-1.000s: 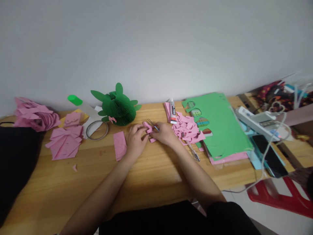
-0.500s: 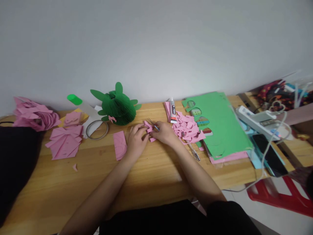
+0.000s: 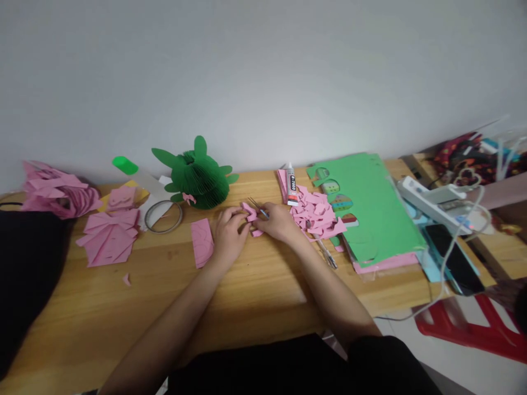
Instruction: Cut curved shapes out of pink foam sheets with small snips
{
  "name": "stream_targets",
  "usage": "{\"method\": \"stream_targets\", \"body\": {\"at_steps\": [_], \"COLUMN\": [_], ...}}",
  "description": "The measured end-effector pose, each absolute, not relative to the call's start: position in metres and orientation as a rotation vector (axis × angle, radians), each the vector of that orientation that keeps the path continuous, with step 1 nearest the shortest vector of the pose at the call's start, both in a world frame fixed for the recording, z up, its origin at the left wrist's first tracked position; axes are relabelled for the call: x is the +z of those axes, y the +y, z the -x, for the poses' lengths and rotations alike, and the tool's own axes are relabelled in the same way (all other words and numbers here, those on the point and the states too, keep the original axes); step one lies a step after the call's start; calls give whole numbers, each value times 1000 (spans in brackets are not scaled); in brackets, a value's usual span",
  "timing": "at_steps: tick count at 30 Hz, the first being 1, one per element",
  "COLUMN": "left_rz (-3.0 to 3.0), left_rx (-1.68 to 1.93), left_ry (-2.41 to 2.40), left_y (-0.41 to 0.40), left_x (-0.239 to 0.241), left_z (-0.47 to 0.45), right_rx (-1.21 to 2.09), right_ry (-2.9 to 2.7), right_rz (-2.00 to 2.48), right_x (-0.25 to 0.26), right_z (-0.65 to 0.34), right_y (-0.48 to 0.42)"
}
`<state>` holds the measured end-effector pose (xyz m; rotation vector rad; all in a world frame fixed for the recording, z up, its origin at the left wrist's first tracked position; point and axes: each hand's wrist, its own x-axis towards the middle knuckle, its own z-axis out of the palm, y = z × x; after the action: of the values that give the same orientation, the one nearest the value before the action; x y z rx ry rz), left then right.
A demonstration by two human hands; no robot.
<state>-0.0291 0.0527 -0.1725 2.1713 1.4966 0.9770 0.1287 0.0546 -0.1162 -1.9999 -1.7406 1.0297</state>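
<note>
My left hand is closed on a small folded piece of pink paper, pinching it near the middle of the table. My right hand is closed round a small pair of scissors. Their two thin blades stand apart, pointing to the far left beside the paper, and the handles are mostly hidden by my fingers. Another bit of pink paper shows below the hands. Left of my left hand lies a pink paper rectangle with drawn curves.
A green paper honeycomb cactus stands at the back, near a tape roll. Pink scraps, a glue tube and a pen lie to the right, before green sheets. Folded pink paper lies left.
Almost nothing differs. Both hands keep their hold on the pink paper and the scissors, with only a slight shift of the whole view.
</note>
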Motion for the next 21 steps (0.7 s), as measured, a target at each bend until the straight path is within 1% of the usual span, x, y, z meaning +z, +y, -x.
{"method": "stream_targets", "body": {"at_steps": [5,8,11,14,16,18,21], "left_rz": [-2134,-2117,-2111,-2124,-2148,-2189,-2260], "left_rx": [962,946,932,939,902,823,706], "left_ry": [1523,1527,1517,1537,1541,1503,1395], "left_y": [54,54,57,58,55,50,39], "left_x": [-175,-166,-140,-109,-96,-95,-111], "left_z": [25,25,46,86,106,109,82], "right_rx": [1068,1076,1022,976,975,996,1019], "right_ry": [-1702,-1688,-1666,-1657,-1655,-1640,-1575], "right_rz": [1988,1992,2030,2079,2104,2119,2131], "right_x": [-116,-115,-111,-105,-103,-105,-115], "right_z": [-132,-134,-137,-143,-145,-145,-139], "right_y": [56,58,62,61,57,50,38]}}
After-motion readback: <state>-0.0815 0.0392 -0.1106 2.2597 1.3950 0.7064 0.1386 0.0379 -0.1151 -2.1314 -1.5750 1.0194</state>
